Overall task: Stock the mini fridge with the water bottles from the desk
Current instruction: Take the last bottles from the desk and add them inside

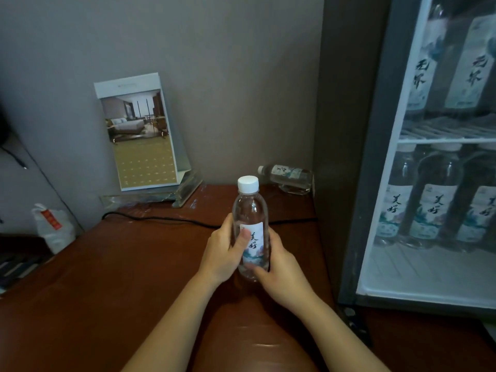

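A clear water bottle [249, 210] with a white cap and a painted label stands upright over the brown desk [134, 264]. My left hand [222, 253] grips it from the left with the thumb across the label. My right hand [279, 272] grips its lower part from the right. A second bottle [287, 173] lies on its side at the desk's back right corner. The mini fridge [375, 157] stands open at the right, with labelled bottles on its upper shelf [469, 65] and lower shelf [434, 202].
A standing card with a hotel room photo [139, 132] leans on the wall in a clear holder. A black cable [161, 218] runs across the desk. A white bag [53, 226] sits at the left edge. The lower shelf's front [416, 269] is bare.
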### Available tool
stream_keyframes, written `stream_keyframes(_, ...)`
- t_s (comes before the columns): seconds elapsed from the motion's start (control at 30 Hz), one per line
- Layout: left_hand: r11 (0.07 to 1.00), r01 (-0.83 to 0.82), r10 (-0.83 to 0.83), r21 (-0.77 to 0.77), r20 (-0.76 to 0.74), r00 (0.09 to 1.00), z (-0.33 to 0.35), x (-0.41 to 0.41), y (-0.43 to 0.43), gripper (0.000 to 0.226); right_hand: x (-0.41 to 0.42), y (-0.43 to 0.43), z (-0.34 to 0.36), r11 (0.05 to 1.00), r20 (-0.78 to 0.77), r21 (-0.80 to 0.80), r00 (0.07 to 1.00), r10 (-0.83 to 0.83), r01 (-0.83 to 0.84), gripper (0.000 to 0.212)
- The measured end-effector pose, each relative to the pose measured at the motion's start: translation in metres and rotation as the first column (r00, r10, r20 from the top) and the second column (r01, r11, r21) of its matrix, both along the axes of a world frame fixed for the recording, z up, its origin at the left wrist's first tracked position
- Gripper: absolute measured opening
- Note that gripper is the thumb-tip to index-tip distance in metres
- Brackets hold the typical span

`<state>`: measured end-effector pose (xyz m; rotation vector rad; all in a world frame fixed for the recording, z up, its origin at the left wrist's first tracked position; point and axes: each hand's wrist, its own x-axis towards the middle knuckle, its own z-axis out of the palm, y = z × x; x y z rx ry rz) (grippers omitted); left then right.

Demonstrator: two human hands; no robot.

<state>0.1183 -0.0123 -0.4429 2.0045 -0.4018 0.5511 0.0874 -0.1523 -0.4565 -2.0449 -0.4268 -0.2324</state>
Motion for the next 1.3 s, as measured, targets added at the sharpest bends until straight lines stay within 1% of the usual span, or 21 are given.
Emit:
stream_keyframes(0.07, 1.000, -0.001, 0.001, 0.006, -0.056, 0.998, 0.005, -0.002, 0.001, 0.034, 0.003, 0.001, -0.002, 1.000, -0.020, 0.024, 1.000, -0.005, 0.005, 0.073)
stream_keyframes(0.17, 1.000, -0.020, 0.022, 0.021, -0.136, 0.990, 0.011, -0.008, -0.003, 0.029, 0.004, 0.001, -0.002, 0.999, -0.054, 0.038, 0.999, -0.010, 0.012, 0.068)
stream_keyframes(0.23, 0.998, -0.052, 0.055, 0.018, -0.180, 0.982, 0.011, -0.013, -0.006, 0.025, 0.003, 0.002, -0.002, 1.000, -0.067, 0.011, 0.998, -0.006, 0.006, 0.066)
stream_keyframes(0.33, 0.995, -0.094, 0.094, 0.010, -0.207, 0.974, 0.013, -0.026, -0.007, 0.024, -0.004, 0.001, 0.001, 0.999, -0.052, -0.045, 0.998, 0.019, -0.021, 0.065)
stream_keyframes(0.43, 0.992, -0.118, 0.125, 0.041, -0.244, 0.962, 0.017, -0.045, -0.002, 0.025, -0.016, 0.002, 0.005, 0.991, 0.000, -0.119, 0.999, 0.054, -0.053, 0.066)
stream_keyframes(0.5, 0.987, -0.147, 0.157, 0.059, -0.232, 0.960, 0.023, -0.061, 0.000, 0.030, -0.026, 0.002, 0.012, 0.987, 0.068, -0.140, 0.994, 0.086, -0.076, 0.068)
stream_keyframes(0.57, 0.984, -0.171, 0.179, 0.058, -0.194, 0.965, 0.034, -0.079, 0.002, 0.037, -0.037, 0.004, 0.022, 0.987, 0.147, -0.123, 0.982, 0.118, -0.100, 0.070)
stream_keyframes(0.63, 0.985, -0.160, 0.170, 0.071, -0.167, 0.971, 0.051, -0.097, 0.004, 0.043, -0.050, 0.006, 0.035, 0.990, 0.210, -0.077, 0.969, 0.129, -0.115, 0.071)
stream_keyframes(0.73, 0.986, -0.105, 0.124, 0.132, -0.147, 0.981, 0.072, -0.119, 0.004, 0.061, -0.074, 0.002, 0.049, 0.987, 0.244, 0.033, 0.959, 0.142, -0.154, 0.070)
stream_keyframes(0.77, 0.985, -0.087, 0.108, 0.147, -0.143, 0.984, 0.078, -0.126, 0.002, 0.061, -0.082, -0.002, 0.053, 0.985, 0.244, 0.064, 0.959, 0.142, -0.162, 0.069)
stream_keyframes(0.83, 0.989, -0.045, 0.065, 0.140, -0.145, 0.987, 0.085, -0.137, -0.008, 0.053, -0.098, -0.013, 0.058, 0.984, 0.254, 0.091, 0.959, 0.126, -0.153, 0.069)
stream_keyframes(0.9, 0.994, 0.018, -0.001, 0.110, -0.153, 0.988, 0.088, -0.147, -0.021, 0.048, -0.110, -0.029, 0.063, 0.991, 0.277, 0.074, 0.957, 0.089, -0.114, 0.071)
stream_keyframes(0.97, 0.993, 0.096, -0.083, 0.071, -0.165, 0.983, 0.089, -0.153, -0.038, 0.051, -0.120, -0.049, 0.066, 0.996, 0.293, 0.052, 0.954, 0.060, -0.079, 0.074)
stream_keyframes(1.1, 0.976, 0.215, -0.208, 0.026, -0.170, 0.963, 0.090, -0.162, -0.076, 0.051, -0.139, -0.089, 0.073, 1.000, 0.316, 0.006, 0.949, 0.007, -0.009, 0.072)
stream_keyframes(1.3, 0.941, 0.337, -0.329, 0.027, -0.157, 0.931, 0.094, -0.167, -0.132, 0.049, -0.164, -0.144, 0.080, 0.995, 0.329, 0.040, 0.939, -0.096, 0.088, 0.066)
